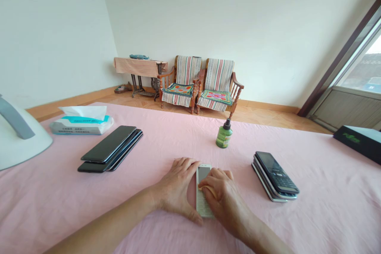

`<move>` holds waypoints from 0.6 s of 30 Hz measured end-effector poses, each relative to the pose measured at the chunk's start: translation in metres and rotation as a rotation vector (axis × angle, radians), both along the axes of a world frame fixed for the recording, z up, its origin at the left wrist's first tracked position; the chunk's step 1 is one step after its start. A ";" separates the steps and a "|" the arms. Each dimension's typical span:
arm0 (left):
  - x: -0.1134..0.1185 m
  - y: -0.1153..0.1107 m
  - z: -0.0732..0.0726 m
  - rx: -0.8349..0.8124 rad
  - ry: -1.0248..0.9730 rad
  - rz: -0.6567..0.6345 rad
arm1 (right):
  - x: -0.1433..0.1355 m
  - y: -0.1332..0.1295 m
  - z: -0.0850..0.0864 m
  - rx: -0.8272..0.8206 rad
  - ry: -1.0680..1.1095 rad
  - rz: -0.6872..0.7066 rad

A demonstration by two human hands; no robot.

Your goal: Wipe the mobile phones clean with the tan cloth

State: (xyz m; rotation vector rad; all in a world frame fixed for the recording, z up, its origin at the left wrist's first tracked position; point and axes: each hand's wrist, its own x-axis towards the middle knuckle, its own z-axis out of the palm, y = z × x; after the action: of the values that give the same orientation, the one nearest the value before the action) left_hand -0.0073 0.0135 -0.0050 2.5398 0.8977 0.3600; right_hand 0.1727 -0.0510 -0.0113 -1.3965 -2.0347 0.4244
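A white keypad phone (pixel 204 204) lies face up on the pink tablecloth, its grey screen toward the far end. My left hand (pixel 177 186) spans its left side, index finger at the top edge and thumb at the bottom corner, steadying it. Pressed onto the phone's face, my right hand (pixel 223 194) is closed on a small pale-yellow cloth (pixel 206 187). Most of that cloth is hidden under the fingers, and the hand covers the phone's right part.
A phone stack (pixel 108 145) lies left, another stack with a dark keypad phone (pixel 276 172) on top lies right. Beyond stand a green pump bottle (pixel 224 137) and tissue pack (pixel 81 123). A white kettle-like object (pixel 20 139) and black box (pixel 357 141) sit at the sides.
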 end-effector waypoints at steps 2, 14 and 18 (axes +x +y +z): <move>0.000 0.000 0.000 0.005 -0.008 0.003 | 0.000 0.000 0.001 0.002 -0.006 0.010; 0.000 0.001 -0.001 0.006 -0.022 -0.003 | 0.001 0.002 0.000 0.019 -0.034 -0.014; 0.000 0.000 0.000 0.003 -0.014 -0.006 | 0.000 0.001 0.001 0.014 -0.033 0.004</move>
State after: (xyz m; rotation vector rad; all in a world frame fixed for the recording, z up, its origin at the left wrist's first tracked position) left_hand -0.0073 0.0136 -0.0052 2.5397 0.8847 0.3772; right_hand 0.1726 -0.0503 -0.0100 -1.4004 -2.0634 0.3900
